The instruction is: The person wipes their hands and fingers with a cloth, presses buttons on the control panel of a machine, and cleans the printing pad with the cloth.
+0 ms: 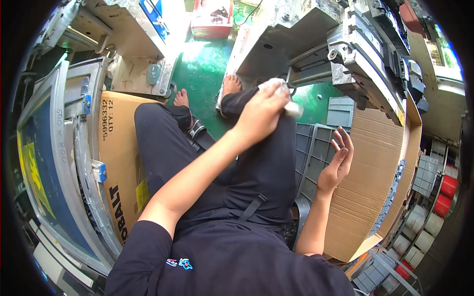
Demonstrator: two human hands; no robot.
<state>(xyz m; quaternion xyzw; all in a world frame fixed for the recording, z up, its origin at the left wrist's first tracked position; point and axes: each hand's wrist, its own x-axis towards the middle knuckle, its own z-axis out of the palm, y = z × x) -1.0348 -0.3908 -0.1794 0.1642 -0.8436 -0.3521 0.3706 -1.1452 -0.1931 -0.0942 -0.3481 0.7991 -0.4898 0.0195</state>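
The head view shows us the left hand (pixel 262 112) with its fingers closed around a crumpled white wad (pixel 274 87), perhaps cloth or paper, at the knee end of the right trouser leg (pixel 269 165). We judge the handling partway along: the wad is already picked up — setting it down is left. Blur hides whether it touches the knee, and we find no finished result. The right hand (pixel 335 170) is raised, fingers loosely bent, nothing visible in them — near the grey plastic crates (pixel 320 152) and cardboard carton (pixel 368 172).
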